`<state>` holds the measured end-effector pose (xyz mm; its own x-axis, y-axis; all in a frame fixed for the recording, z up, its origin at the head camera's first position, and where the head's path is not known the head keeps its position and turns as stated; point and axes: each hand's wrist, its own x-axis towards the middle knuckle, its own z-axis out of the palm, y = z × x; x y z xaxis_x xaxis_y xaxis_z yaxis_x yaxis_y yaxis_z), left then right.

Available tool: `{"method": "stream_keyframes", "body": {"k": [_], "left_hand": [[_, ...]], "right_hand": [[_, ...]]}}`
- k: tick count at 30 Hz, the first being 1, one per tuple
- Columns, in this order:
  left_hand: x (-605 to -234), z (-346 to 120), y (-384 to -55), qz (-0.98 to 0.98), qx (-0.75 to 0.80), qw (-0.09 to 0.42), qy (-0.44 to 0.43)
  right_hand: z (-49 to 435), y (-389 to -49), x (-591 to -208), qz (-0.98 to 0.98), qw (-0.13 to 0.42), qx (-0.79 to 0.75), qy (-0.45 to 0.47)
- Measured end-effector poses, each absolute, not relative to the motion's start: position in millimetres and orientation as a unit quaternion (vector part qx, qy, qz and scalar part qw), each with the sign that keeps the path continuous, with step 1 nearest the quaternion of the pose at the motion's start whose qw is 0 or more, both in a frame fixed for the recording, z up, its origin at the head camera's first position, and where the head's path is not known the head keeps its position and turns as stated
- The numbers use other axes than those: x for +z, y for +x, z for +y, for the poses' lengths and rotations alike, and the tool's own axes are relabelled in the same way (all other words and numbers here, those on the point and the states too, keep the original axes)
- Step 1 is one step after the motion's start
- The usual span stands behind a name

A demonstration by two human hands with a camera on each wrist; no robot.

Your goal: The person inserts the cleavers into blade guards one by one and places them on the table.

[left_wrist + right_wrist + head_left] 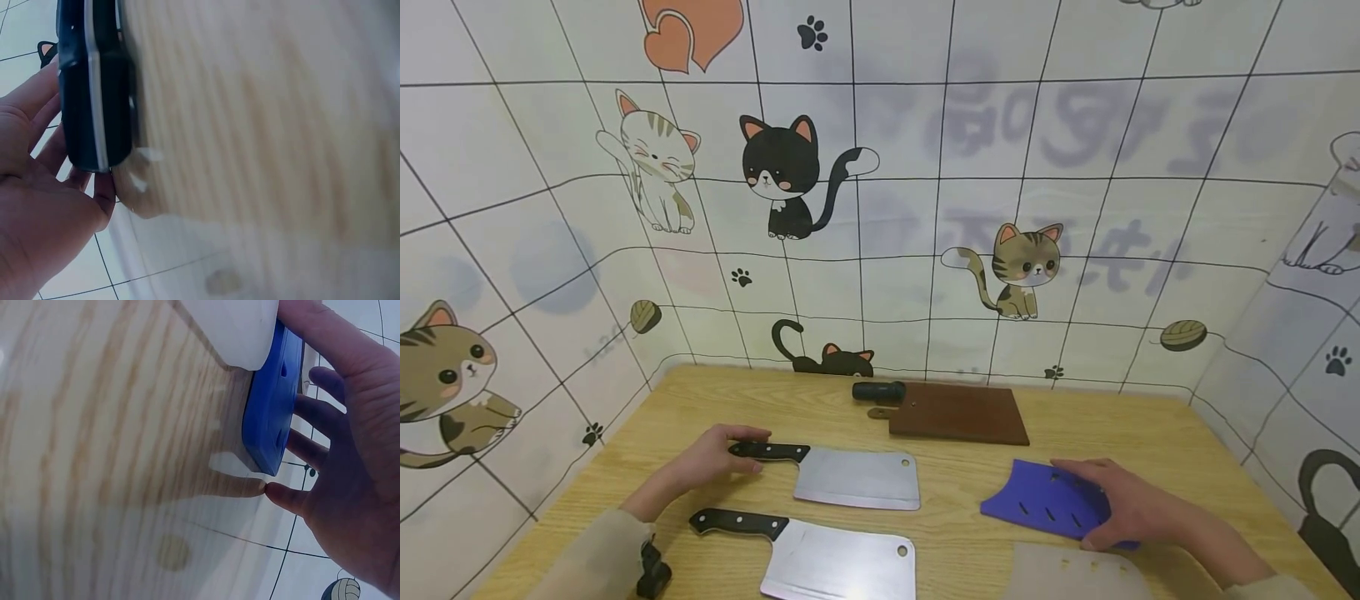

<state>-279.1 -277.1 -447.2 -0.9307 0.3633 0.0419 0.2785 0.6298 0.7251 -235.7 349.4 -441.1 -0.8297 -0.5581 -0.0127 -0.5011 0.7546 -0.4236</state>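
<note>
My left hand (718, 457) holds the black riveted handle of the farther cleaver (857, 479) near its butt end, thumb on the near side, index finger along the far side. Much of that handle is hidden in the left wrist view, where a black handle (97, 106) stands before the fingers. My right hand (1131, 500) spans a blue slotted plastic board (1022, 498) with a concave left end, thumb at the near edge and fingers at the far edge. A white notched board (1060, 575) lies just in front, overlapping the blue board (272, 406) in the right wrist view.
A second cleaver (842, 554) lies nearer, parallel to the first. Toward the back, a brown cutting board (958, 414) lies beside a black cylindrical object (877, 391). Cat-patterned sheeting (895, 208) rises behind the wooden table (760, 396).
</note>
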Motion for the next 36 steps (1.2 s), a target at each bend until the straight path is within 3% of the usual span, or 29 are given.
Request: {"method": "stream_keyframes", "body": {"k": [14,36], "left_hand": [[-450,-275,-280,0.911,0.368,0.047,0.178],[-436,-285,-286,0.882,0.407,0.100,0.217]], "right_hand": [[352,-237,-444,0.931,0.093,-0.214,-0.279],[348,-238,-445,0.933,0.043,-0.233,-0.271]]}}
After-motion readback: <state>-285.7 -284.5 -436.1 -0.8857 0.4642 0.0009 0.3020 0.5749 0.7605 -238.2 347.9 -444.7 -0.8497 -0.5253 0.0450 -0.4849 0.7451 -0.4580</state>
